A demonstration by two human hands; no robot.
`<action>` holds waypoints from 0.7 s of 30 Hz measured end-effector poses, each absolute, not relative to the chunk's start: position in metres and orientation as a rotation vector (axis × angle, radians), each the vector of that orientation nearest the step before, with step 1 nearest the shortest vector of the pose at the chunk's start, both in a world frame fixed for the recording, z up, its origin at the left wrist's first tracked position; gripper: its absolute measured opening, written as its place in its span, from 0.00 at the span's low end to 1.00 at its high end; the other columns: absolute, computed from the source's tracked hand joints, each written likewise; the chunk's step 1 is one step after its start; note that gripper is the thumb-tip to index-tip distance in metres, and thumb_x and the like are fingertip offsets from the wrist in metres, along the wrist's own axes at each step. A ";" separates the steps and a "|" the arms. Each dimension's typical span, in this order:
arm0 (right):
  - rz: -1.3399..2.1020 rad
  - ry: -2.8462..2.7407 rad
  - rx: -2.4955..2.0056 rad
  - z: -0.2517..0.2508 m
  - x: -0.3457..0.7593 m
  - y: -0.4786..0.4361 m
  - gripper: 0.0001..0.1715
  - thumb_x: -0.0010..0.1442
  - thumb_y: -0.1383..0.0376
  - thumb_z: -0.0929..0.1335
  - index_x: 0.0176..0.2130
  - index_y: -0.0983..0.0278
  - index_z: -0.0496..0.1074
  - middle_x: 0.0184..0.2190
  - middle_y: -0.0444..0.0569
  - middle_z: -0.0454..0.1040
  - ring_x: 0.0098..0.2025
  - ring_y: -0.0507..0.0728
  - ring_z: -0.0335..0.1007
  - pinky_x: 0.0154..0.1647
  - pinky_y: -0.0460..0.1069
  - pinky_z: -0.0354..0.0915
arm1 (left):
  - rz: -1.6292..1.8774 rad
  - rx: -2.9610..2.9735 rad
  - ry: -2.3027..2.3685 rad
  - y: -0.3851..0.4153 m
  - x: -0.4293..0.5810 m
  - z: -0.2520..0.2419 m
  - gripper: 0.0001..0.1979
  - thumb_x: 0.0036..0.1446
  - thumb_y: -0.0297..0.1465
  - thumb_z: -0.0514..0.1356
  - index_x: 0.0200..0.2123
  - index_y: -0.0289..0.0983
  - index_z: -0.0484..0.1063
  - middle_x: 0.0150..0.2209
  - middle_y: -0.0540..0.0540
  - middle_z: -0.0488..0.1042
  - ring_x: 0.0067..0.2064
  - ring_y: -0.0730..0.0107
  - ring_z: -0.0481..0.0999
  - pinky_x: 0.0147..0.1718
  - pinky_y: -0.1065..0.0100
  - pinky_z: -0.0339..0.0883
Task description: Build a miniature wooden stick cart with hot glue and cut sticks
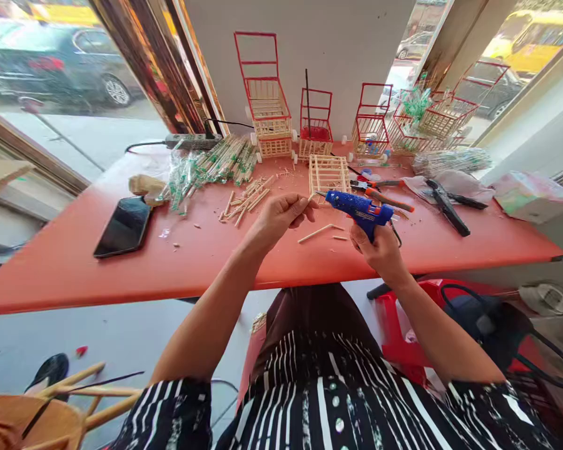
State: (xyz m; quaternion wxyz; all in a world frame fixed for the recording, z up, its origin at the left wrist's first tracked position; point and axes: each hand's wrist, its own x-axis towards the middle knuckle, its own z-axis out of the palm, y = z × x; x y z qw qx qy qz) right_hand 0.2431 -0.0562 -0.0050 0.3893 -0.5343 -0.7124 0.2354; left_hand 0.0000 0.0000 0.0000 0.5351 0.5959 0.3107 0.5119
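My right hand [380, 247] grips a blue hot glue gun [362, 209] above the red table [122, 269], its nozzle pointing left. My left hand [281, 215] is closed in a pinch on a short wooden stick, held right at the nozzle tip. Just behind the hands lies a flat lattice of wooden sticks [328, 174]. A longer loose stick [315, 233] lies on the table between my hands.
Small stick carts with red frames [268, 115] stand along the back wall. Bundles of wrapped sticks [211, 165], cut stick pieces [246, 199], a black phone [124, 226], orange-handled pliers [380, 192], black cutters [448, 209] and plastic bags [530, 194] lie on the table. A power strip [190, 142] sits back left.
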 end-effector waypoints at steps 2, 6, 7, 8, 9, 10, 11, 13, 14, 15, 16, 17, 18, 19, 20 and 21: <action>0.598 -1.813 -1.344 -0.003 0.244 -0.058 0.44 0.65 0.24 0.60 0.25 0.58 0.60 0.20 0.43 0.61 0.23 0.52 0.55 0.28 0.53 0.49 | 1.239 1.413 0.738 0.001 0.000 -0.001 0.31 0.52 0.60 0.73 0.31 0.35 0.79 0.26 0.45 0.78 0.23 0.78 0.61 0.23 0.71 0.53; 0.611 -1.809 -1.321 -0.001 0.245 -0.061 0.41 0.68 0.29 0.63 0.26 0.58 0.61 0.20 0.43 0.61 0.24 0.52 0.56 0.29 0.52 0.51 | 1.254 1.398 0.734 0.001 0.000 -0.001 0.29 0.53 0.58 0.74 0.31 0.36 0.79 0.26 0.45 0.78 0.23 0.78 0.61 0.23 0.70 0.53; 0.613 -1.808 -1.315 -0.001 0.245 -0.061 0.40 0.68 0.30 0.64 0.26 0.58 0.61 0.19 0.43 0.61 0.23 0.52 0.56 0.28 0.52 0.51 | 1.252 1.395 0.735 0.000 0.000 0.000 0.29 0.53 0.57 0.74 0.32 0.36 0.79 0.26 0.45 0.78 0.23 0.78 0.61 0.23 0.70 0.53; 0.612 -1.808 -1.310 -0.001 0.244 -0.061 0.39 0.68 0.30 0.64 0.26 0.58 0.61 0.19 0.42 0.61 0.23 0.52 0.55 0.28 0.52 0.51 | 1.250 1.394 0.737 0.000 0.000 0.000 0.28 0.54 0.57 0.74 0.32 0.36 0.79 0.26 0.45 0.78 0.23 0.78 0.60 0.23 0.70 0.53; 0.608 -1.810 -1.307 0.000 0.244 -0.061 0.39 0.68 0.31 0.64 0.26 0.58 0.61 0.19 0.42 0.61 0.23 0.52 0.55 0.28 0.52 0.51 | 1.249 1.395 0.739 -0.001 0.000 0.000 0.27 0.54 0.56 0.74 0.32 0.36 0.79 0.26 0.45 0.78 0.23 0.78 0.60 0.23 0.70 0.53; 0.599 -1.812 -1.305 0.000 0.243 -0.060 0.39 0.69 0.31 0.64 0.25 0.59 0.61 0.19 0.42 0.61 0.23 0.51 0.55 0.28 0.52 0.51 | 1.248 1.398 0.741 -0.001 0.000 0.000 0.27 0.54 0.55 0.74 0.32 0.36 0.79 0.26 0.45 0.78 0.23 0.78 0.60 0.23 0.70 0.53; 0.588 -1.817 -1.305 0.001 0.243 -0.060 0.39 0.69 0.31 0.64 0.25 0.59 0.61 0.19 0.42 0.61 0.23 0.51 0.55 0.28 0.52 0.51 | 1.247 1.403 0.744 -0.001 0.000 0.000 0.26 0.55 0.55 0.74 0.32 0.35 0.80 0.26 0.45 0.78 0.23 0.78 0.60 0.23 0.70 0.53; 0.565 -1.827 -1.305 0.001 0.242 -0.059 0.40 0.69 0.31 0.64 0.24 0.59 0.61 0.19 0.43 0.61 0.23 0.51 0.55 0.28 0.52 0.52 | 1.249 1.414 0.748 -0.001 0.000 0.000 0.26 0.55 0.55 0.74 0.32 0.35 0.80 0.26 0.45 0.78 0.23 0.78 0.61 0.23 0.71 0.54; 0.555 -1.832 -1.305 0.002 0.242 -0.059 0.40 0.69 0.31 0.63 0.24 0.59 0.61 0.19 0.43 0.61 0.23 0.51 0.56 0.28 0.52 0.52 | 1.250 1.420 0.750 -0.001 0.000 0.000 0.26 0.55 0.55 0.74 0.32 0.35 0.80 0.27 0.45 0.78 0.23 0.78 0.61 0.23 0.71 0.54; 0.546 -1.835 -1.304 0.002 0.242 -0.058 0.41 0.69 0.31 0.63 0.24 0.59 0.61 0.19 0.43 0.61 0.23 0.52 0.56 0.28 0.52 0.52 | 1.250 1.425 0.754 -0.001 0.000 0.000 0.26 0.55 0.54 0.74 0.32 0.35 0.80 0.27 0.45 0.78 0.23 0.79 0.61 0.23 0.71 0.54; 0.541 -1.838 -1.307 0.001 0.242 -0.058 0.41 0.69 0.30 0.62 0.24 0.59 0.60 0.19 0.43 0.62 0.23 0.52 0.56 0.28 0.52 0.52 | 1.251 1.429 0.757 -0.001 0.000 -0.001 0.26 0.55 0.54 0.74 0.32 0.34 0.81 0.27 0.45 0.79 0.23 0.79 0.61 0.24 0.71 0.54; 0.538 -1.838 -1.311 0.001 0.243 -0.058 0.41 0.69 0.29 0.62 0.24 0.58 0.60 0.19 0.43 0.62 0.23 0.52 0.56 0.28 0.52 0.52 | 1.252 1.433 0.761 0.000 0.000 -0.001 0.26 0.54 0.54 0.74 0.33 0.34 0.81 0.28 0.44 0.79 0.23 0.79 0.61 0.24 0.71 0.54; 0.538 -1.837 -1.317 0.001 0.244 -0.057 0.42 0.68 0.28 0.61 0.24 0.58 0.60 0.19 0.44 0.62 0.23 0.52 0.56 0.28 0.52 0.51 | 1.256 1.435 0.765 0.000 0.000 -0.001 0.26 0.54 0.54 0.74 0.33 0.34 0.82 0.28 0.44 0.79 0.23 0.79 0.61 0.24 0.71 0.54; 0.536 -1.836 -1.324 0.000 0.245 -0.057 0.42 0.68 0.28 0.60 0.24 0.58 0.60 0.19 0.44 0.62 0.23 0.52 0.57 0.28 0.52 0.51 | 1.262 1.435 0.768 0.000 0.000 -0.001 0.26 0.54 0.54 0.74 0.33 0.34 0.82 0.28 0.45 0.79 0.23 0.79 0.61 0.24 0.71 0.54; 0.532 -1.833 -1.332 -0.001 0.246 -0.057 0.43 0.68 0.27 0.60 0.24 0.58 0.60 0.19 0.44 0.63 0.23 0.52 0.57 0.28 0.52 0.51 | 1.270 1.434 0.769 0.000 0.000 -0.001 0.26 0.54 0.54 0.74 0.33 0.34 0.82 0.28 0.44 0.79 0.23 0.79 0.61 0.24 0.71 0.55; 0.529 -1.829 -1.341 -0.002 0.247 -0.057 0.43 0.67 0.26 0.60 0.25 0.58 0.60 0.20 0.44 0.63 0.23 0.52 0.57 0.28 0.52 0.52 | 1.276 1.432 0.767 0.001 0.000 -0.001 0.26 0.53 0.54 0.75 0.33 0.34 0.82 0.28 0.44 0.79 0.23 0.78 0.61 0.24 0.71 0.55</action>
